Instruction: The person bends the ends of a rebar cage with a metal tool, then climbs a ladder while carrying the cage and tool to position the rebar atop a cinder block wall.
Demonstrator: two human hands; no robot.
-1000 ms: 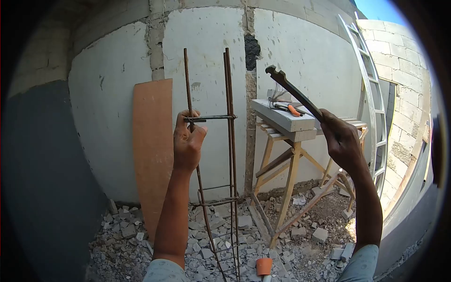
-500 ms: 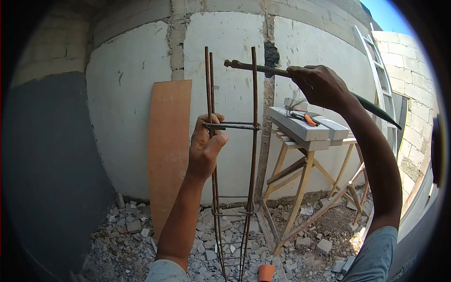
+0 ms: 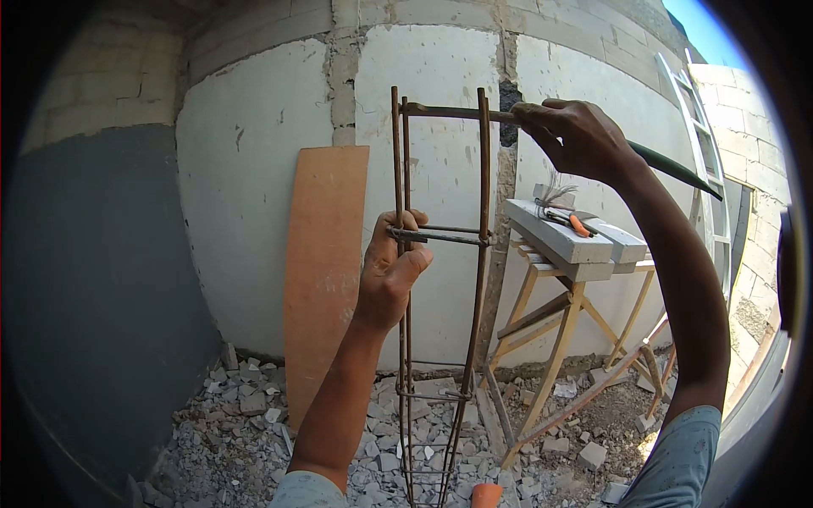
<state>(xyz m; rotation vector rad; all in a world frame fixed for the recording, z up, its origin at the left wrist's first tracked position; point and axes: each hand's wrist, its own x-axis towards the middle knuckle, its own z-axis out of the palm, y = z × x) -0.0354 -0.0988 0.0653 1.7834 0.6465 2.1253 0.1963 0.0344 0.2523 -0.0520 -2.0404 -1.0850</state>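
Note:
A tall narrow rebar cage stands upright before me, its thin bars tied with square stirrups. My left hand is closed around the left pair of bars, at the upper stirrup. Higher up and to the right, my right hand grips a rebar bending bar around its middle. The bar lies nearly level, its notched head right at the left pair of bars near their tops. It overlaps the right bar of the cage in this view. Its green tapered end sticks out beyond my wrist.
Grey blocks lie on a wooden trestle at right, with orange-handled pliers and loose wire on top. A brown board leans on the wall. Rubble covers the ground. A ladder stands far right.
The bending bar's head has moved left, from the gap between the bars to the left pair. My left hand keeps its hold. The whole view has shifted slightly.

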